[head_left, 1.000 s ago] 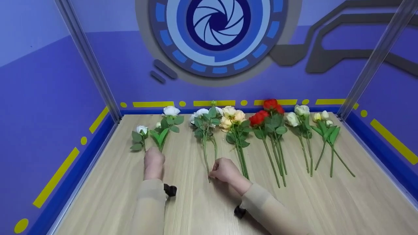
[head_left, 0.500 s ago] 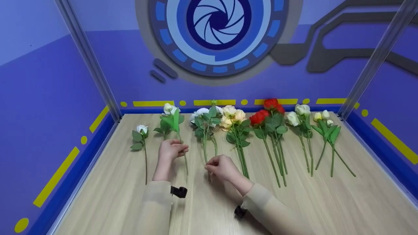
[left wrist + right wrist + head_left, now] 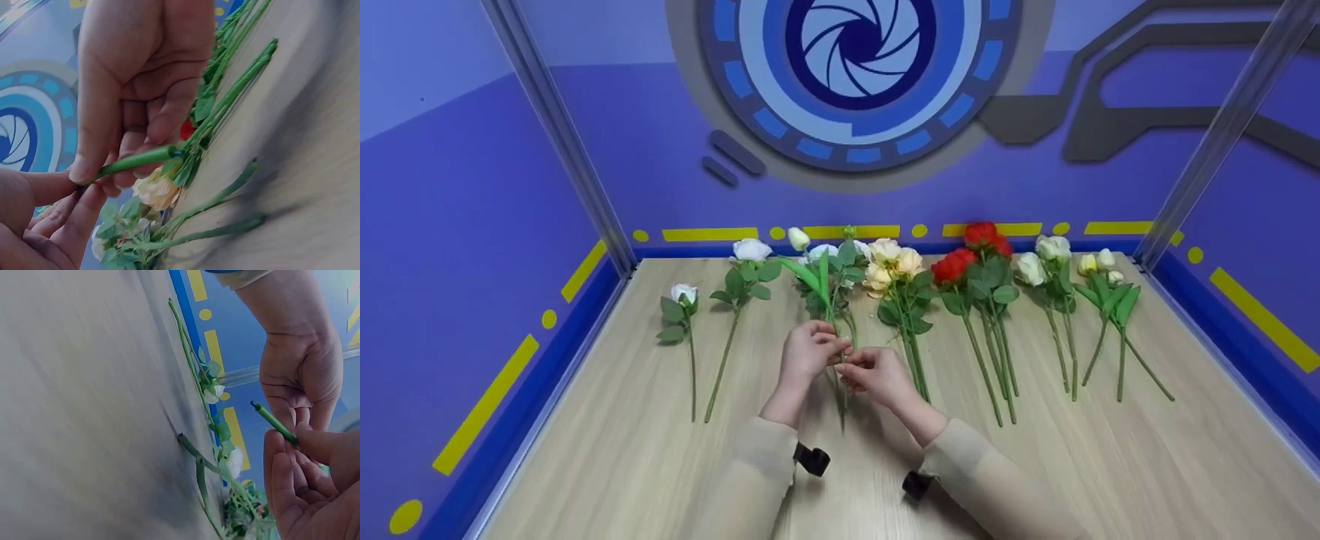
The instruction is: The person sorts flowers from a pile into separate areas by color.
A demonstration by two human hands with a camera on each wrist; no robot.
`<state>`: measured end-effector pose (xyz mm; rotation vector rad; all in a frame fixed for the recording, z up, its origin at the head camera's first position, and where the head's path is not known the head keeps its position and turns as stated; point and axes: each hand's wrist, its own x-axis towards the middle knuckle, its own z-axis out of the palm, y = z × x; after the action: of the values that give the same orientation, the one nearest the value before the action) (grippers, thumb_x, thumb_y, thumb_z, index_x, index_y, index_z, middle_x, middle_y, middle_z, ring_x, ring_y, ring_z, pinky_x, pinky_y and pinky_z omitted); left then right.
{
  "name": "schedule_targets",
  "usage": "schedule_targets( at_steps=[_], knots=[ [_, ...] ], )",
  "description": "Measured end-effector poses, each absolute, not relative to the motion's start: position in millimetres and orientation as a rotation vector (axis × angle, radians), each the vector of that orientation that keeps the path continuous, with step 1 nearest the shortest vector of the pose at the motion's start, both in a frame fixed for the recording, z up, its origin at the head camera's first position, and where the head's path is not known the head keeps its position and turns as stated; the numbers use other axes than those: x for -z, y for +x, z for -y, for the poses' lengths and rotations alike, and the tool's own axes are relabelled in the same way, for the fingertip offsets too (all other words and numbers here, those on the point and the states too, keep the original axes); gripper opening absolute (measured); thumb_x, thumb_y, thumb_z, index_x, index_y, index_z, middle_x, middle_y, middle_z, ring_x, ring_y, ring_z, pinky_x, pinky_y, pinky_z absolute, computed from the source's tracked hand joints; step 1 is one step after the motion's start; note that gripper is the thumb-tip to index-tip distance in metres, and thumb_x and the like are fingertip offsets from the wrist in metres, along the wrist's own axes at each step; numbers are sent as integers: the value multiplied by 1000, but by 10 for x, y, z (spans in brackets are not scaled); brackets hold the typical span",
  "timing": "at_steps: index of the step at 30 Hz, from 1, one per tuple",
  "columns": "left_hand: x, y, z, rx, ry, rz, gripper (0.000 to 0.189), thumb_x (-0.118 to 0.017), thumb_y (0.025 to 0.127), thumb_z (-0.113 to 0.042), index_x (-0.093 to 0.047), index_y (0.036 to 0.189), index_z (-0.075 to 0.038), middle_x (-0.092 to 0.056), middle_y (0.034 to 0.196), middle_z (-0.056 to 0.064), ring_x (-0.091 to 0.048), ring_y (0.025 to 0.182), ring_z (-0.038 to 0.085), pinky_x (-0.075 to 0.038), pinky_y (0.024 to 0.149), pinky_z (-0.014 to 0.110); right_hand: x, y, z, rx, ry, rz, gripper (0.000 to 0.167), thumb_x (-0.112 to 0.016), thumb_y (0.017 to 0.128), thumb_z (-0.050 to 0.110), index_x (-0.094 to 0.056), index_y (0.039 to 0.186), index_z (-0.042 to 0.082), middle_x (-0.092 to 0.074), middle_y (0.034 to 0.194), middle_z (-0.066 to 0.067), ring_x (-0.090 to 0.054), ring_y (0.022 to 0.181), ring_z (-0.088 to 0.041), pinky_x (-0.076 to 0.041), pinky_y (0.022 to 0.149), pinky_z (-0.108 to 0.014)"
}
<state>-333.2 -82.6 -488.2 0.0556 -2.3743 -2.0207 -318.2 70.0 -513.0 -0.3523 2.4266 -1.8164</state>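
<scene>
A white tulip bud (image 3: 799, 239) on a green stem, with long bright leaves (image 3: 808, 277), is held over the bunch of pale roses (image 3: 851, 259) at the middle of the table. My left hand (image 3: 808, 352) pinches its stem from the left. Just below, my right hand (image 3: 877, 375) pinches the same stem between thumb and fingers. In the left wrist view the green stem end (image 3: 140, 160) sticks out past the meeting fingertips. The right wrist view shows the stem (image 3: 274, 423) leaving the right thumb and fingers. Two rose stems lie on the table below the hands.
Two single white roses (image 3: 684, 294) (image 3: 751, 250) lie at the left. To the right are peach roses (image 3: 894, 262), red flowers (image 3: 956, 265), cream roses (image 3: 1054, 247) and tulips (image 3: 1110, 289). Blue-purple panels (image 3: 607, 165) enclose the wooden table (image 3: 607, 465).
My left hand lifts the white tulip from beside the left-hand roses and carries it right to meet my right hand. The right hand shifts slightly upward from the rose stems and now pinches the tulip stem.
</scene>
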Motion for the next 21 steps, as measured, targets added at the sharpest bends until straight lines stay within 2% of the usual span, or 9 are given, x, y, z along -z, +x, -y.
schedule_targets(
  at_steps=[3, 8, 15, 18, 21],
  knots=[
    [4886, -3307, 786, 1986, -24, 2404, 29, -77, 91, -5, -65, 114, 7, -78, 98, 19, -75, 84, 17, -63, 76, 31, 5121, -3186, -779, 1804, -371, -2438, 15, -72, 95, 7, -75, 94, -8, -76, 79, -15, -64, 62, -6, -55, 58, -20],
    [4865, -3291, 844, 1990, -102, 2461, 31, -73, 96, -11, -66, 120, 7, -78, 101, 19, -76, 83, 18, -63, 76, 31, 5086, -3200, -1041, 1810, -365, -2433, 17, -70, 97, 6, -73, 100, -11, -76, 83, -18, -67, 65, -7, -58, 61, -22],
    [4966, -3368, 1248, 1781, 60, 2541, 23, -70, 97, -11, -69, 114, 5, -77, 98, 18, -73, 78, 17, -59, 70, 28, 5026, -3246, -1651, 1776, -185, -2476, 25, -67, 99, 6, -70, 112, -15, -77, 90, -15, -70, 72, -12, -62, 69, -28],
    [5032, -3399, 1462, 1580, 174, 2578, 19, -69, 97, -10, -70, 110, 4, -74, 100, 18, -71, 86, 23, -58, 76, 33, 5000, -3253, -1954, 1762, -107, -2535, 27, -68, 99, 7, -69, 115, -14, -77, 90, -14, -70, 74, -11, -61, 69, -25],
    [5082, -3398, 1648, 1379, 296, 2637, 23, -66, 100, -13, -67, 116, 4, -68, 111, 21, -66, 101, 33, -55, 87, 42, 4977, -3244, -2264, 1743, -41, -2596, 28, -68, 99, 10, -70, 116, -13, -77, 88, -9, -68, 71, -7, -59, 67, -23]
  ],
)
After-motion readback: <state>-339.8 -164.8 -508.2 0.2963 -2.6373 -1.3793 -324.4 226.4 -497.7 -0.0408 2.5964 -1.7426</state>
